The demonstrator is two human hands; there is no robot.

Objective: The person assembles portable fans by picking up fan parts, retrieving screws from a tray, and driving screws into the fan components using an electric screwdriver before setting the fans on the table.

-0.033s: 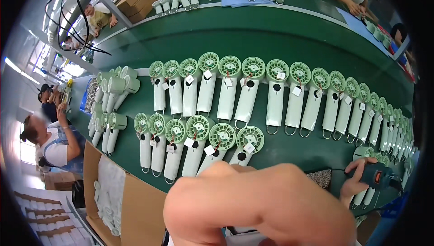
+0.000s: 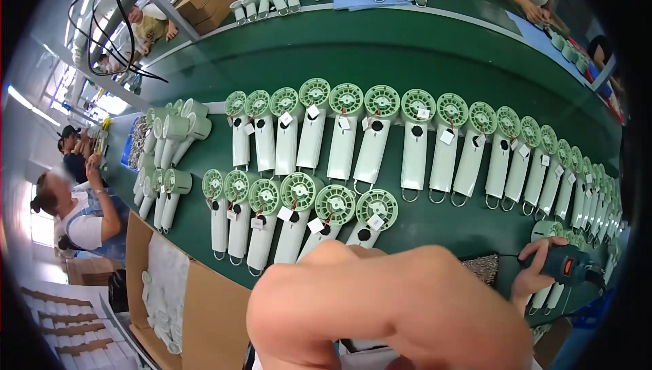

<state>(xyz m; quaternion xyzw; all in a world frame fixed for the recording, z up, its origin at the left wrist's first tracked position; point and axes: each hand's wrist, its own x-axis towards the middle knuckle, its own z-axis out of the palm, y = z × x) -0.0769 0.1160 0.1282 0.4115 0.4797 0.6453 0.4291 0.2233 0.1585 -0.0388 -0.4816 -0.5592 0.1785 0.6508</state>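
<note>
At the right, my right hand (image 2: pixel 533 278) grips a dark green power tool (image 2: pixel 565 265) with a red switch, held over pale green handheld fan housings (image 2: pixel 547 228). Very near the camera, my left hand (image 2: pixel 367 302) fills the lower middle. Its fingers look curled, with their tips and anything inside them hidden. Just beyond it is the front row of handheld fan housings (image 2: pixel 299 197), partly covered by the hand. Behind lies a longer row (image 2: pixel 380 105), running far to the right. The housings have slotted round heads, thin wires, small white pieces and wire loops.
The green bench (image 2: pixel 285 61) carries more fan housings (image 2: pixel 178 129) standing at the left, beside a blue bin (image 2: pixel 129 149). A mesh-like patch of small parts (image 2: pixel 482 268) is near my right hand. An open cardboard box (image 2: pixel 210 309) stands front left. Several people work around.
</note>
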